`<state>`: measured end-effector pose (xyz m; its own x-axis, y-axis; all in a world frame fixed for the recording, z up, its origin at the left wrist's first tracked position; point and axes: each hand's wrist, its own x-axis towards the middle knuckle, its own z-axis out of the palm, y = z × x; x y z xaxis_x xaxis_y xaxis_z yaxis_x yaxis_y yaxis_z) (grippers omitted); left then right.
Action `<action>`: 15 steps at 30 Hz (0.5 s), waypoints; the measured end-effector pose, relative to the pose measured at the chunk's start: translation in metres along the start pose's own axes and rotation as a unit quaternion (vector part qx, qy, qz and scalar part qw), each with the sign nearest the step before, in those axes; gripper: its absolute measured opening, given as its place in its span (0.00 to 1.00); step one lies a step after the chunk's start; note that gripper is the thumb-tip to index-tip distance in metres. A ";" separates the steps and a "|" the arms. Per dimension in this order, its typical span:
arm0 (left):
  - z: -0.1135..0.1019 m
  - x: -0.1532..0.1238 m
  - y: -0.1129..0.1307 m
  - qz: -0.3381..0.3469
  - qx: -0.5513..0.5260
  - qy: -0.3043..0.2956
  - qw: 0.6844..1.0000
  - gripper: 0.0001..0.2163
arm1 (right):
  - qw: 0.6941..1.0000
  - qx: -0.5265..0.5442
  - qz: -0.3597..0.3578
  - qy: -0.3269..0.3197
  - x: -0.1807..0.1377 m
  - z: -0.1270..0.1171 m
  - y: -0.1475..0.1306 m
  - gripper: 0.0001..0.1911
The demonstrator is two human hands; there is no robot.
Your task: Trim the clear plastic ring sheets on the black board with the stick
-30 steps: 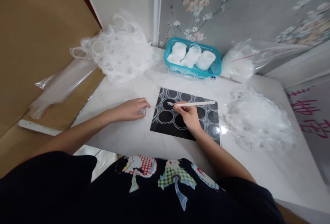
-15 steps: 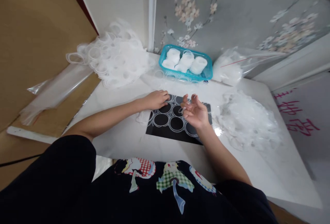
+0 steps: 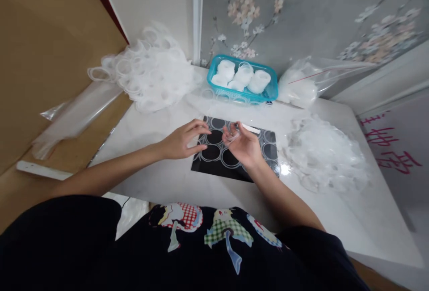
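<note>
Far left, beside the table, a clear sleeve [image 3: 78, 114]; next to it, a heap [image 3: 161, 74] of white rings. Then the left hand [image 3: 185, 142], spread wide, thumb apart from fingers, over the left edge of the black sheet [image 3: 211, 167], flat on the table [image 3: 362, 226]. Behind, a blue tray [image 3: 274, 89] with white stacks [image 3: 226, 71]. Above the sheet's middle, the right hand [image 3: 244, 147], palm up, fingers curled, holding a white stick [image 3: 252, 128]; at its fingertips something clear, too blurred to name. Farther right, a plastic bag [image 3: 298, 87] near the wall; nearer, a translucent pile [image 3: 328, 154].
</note>
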<state>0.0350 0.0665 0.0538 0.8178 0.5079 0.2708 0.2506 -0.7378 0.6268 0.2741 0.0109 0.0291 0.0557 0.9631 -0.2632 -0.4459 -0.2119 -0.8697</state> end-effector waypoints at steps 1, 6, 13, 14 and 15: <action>-0.004 -0.013 -0.006 -0.004 0.004 -0.036 0.999 0.15 | 0.999 -0.025 -0.021 0.002 0.002 -0.002 0.000 0.12; -0.011 -0.055 -0.021 -0.038 0.095 -0.190 0.976 0.09 | 0.989 -0.125 -0.060 -0.055 0.009 0.002 0.003 0.15; 0.001 -0.048 -0.008 -0.176 -0.045 -0.118 0.976 0.13 | 0.935 -0.231 -0.030 -0.267 0.016 0.032 0.027 0.13; 0.000 -0.048 -0.008 -0.204 -0.088 -0.112 0.968 0.14 | 0.920 -0.257 -0.033 -0.293 0.017 0.033 0.030 0.13; 0.000 -0.049 -0.008 -0.223 -0.118 -0.109 0.962 0.14 | 0.905 -0.282 -0.037 -0.316 0.018 0.032 0.033 0.13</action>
<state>-0.0070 0.0477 0.0356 0.7520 0.6262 -0.2058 0.4974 -0.3341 0.8006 0.2316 0.0266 0.0092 -0.5356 0.8424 -0.0593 0.0751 -0.0224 -0.9969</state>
